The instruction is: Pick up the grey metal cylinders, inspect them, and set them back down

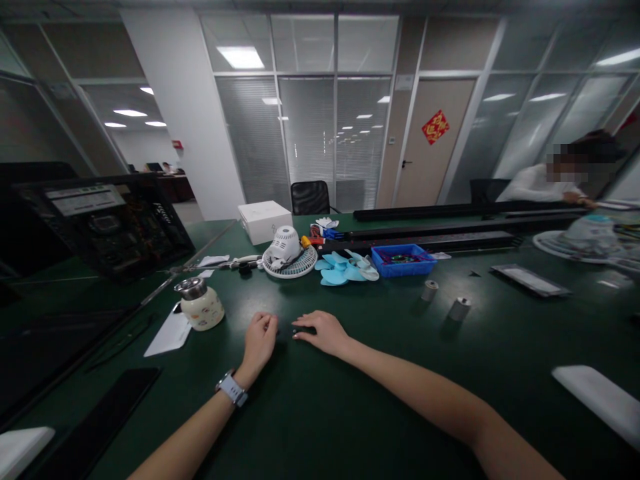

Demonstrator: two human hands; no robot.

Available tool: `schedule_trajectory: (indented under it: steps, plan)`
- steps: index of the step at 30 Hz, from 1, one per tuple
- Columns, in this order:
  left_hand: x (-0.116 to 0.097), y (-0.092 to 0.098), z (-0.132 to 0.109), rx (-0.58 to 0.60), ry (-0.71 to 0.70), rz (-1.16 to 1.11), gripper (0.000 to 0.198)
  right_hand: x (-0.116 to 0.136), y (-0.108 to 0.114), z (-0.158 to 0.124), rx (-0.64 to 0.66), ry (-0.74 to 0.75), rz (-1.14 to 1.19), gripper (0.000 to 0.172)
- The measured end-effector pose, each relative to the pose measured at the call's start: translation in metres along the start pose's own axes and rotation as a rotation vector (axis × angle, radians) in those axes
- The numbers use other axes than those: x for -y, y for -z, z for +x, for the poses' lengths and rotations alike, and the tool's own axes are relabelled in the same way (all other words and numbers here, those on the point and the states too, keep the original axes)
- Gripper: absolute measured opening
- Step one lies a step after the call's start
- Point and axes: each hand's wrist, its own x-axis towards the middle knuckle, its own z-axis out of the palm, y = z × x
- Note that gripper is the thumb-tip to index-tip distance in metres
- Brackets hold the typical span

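My left hand (261, 339), with a watch (232, 389) on the wrist, is closed low over the green table, fingers curled and thumb pressed to them. Whatever it may hold is hidden. To its right, my right hand (324, 332) has thumb and forefinger bent towards each other around a small dark piece (295, 331), too small to name. The two hands are a short gap apart. Beyond them lie a light-blue fan blade (336, 268) and a white fan housing (285, 245) with its round grille. A cream flask (203, 309) with a steel lid stands left of my left hand.
A blue tray (404, 268) of small parts sits beyond my right hand, with two metal cylinders (429, 291) nearer. A white box (265, 221) and long black rails (430, 237) lie behind. An opened computer case (107, 223) stands left. A person (535, 183) sits at far right.
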Motion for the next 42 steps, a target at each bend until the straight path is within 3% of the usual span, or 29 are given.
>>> schedule_trajectory:
  steps: [4,7,11,15,18,23,27,32,42]
  plan:
    - [-0.001,0.000,0.000,-0.005,-0.003,0.006,0.041,0.010,-0.002,0.003,-0.014,-0.026,-0.082,0.024]
    - [-0.002,0.001,0.000,-0.007,-0.001,0.018,0.042,0.005,0.023,-0.001,-0.059,-0.004,-0.090,0.022]
    - [-0.001,0.001,0.001,0.028,-0.004,0.032,0.044,-0.036,0.114,-0.026,-0.251,-0.134,-0.140,0.024]
    - [-0.001,0.000,0.001,0.055,-0.022,0.049,0.046,-0.101,0.214,-0.076,-0.485,-0.575,-0.333,0.031]
    - [-0.001,0.000,0.001,0.056,-0.030,0.067,0.046,-0.140,0.251,-0.111,-0.442,-0.821,-0.438,0.035]
    - [0.002,0.000,0.001,0.066,-0.043,0.081,0.046,-0.165,0.253,-0.132,-0.307,-0.885,-0.450,0.033]
    - [0.001,0.001,0.000,0.068,-0.049,0.094,0.047,-0.163,0.248,-0.129,-0.285,-0.926,-0.452,0.033]
    - [-0.001,0.002,-0.001,0.066,-0.045,0.087,0.047,-0.161,0.248,-0.129,-0.379,-0.913,-0.442,0.037]
    - [-0.001,0.002,-0.001,0.080,-0.038,0.080,0.047,-0.157,0.244,-0.122,-0.263,-0.967,-0.476,0.032]
